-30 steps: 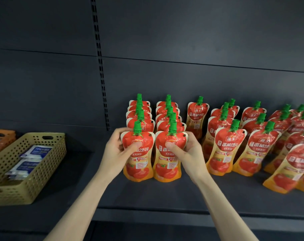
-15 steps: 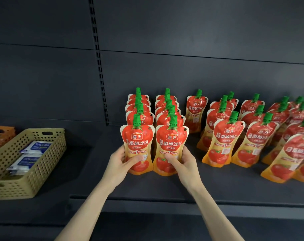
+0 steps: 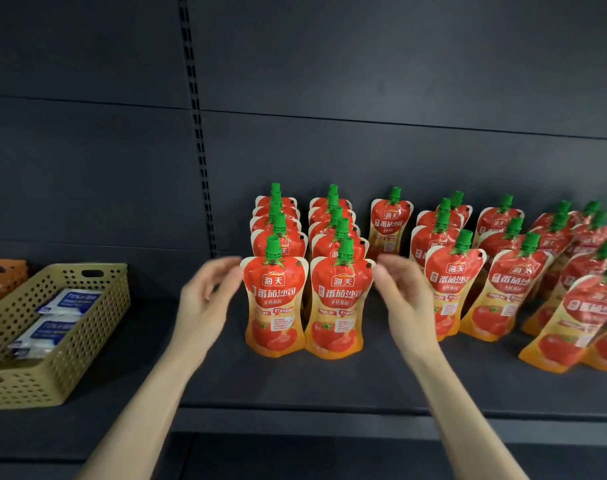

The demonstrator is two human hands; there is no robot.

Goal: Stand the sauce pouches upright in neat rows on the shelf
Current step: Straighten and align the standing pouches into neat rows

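Red and orange sauce pouches with green caps stand on a dark shelf (image 3: pixel 295 382). Two tidy rows run front to back; their front pouches are the left one (image 3: pixel 274 303) and the right one (image 3: pixel 340 306), both upright. My left hand (image 3: pixel 205 306) hovers just left of the left pouch, fingers spread, holding nothing. My right hand (image 3: pixel 406 303) hovers just right of the right pouch, also empty with fingers apart. A single pouch (image 3: pixel 390 223) stands at the back. Further right, several pouches (image 3: pixel 503 289) lean in loose, uneven rows.
A tan perforated basket (image 3: pixel 70 355) with blue and white packets (image 3: pixel 52 317) sits on the shelf at the left, an orange basket (image 3: pixel 0 275) behind it. A slotted upright (image 3: pixel 198 133) runs up the dark back panel. The shelf's front edge (image 3: pixel 330 414) lies below my wrists.
Both hands have let go of the two front pouches and moved up and outward to their sides. The two pouches now stand free on the shelf.
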